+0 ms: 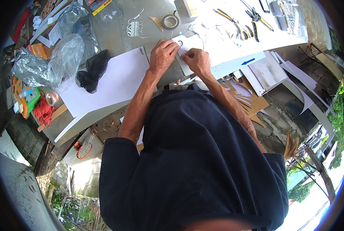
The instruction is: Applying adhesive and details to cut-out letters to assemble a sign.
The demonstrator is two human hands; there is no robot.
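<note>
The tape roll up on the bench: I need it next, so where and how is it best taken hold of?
The tape roll lies flat on the grey bench, hole upward, beyond the left hand and right hand. Probably best to come from above: one finger in the open core, thumb on the outer rim, pinching the wall. Its near side looks free, but a brown triangular offcut sits close beside it.

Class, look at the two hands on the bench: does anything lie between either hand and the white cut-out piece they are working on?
Nothing visible does. The left hand presses down on the white piece and the right hand touches its edge with the fingertips. The tape roll, scissors and pliers lie farther back on the bench, apart from the hands.
</note>
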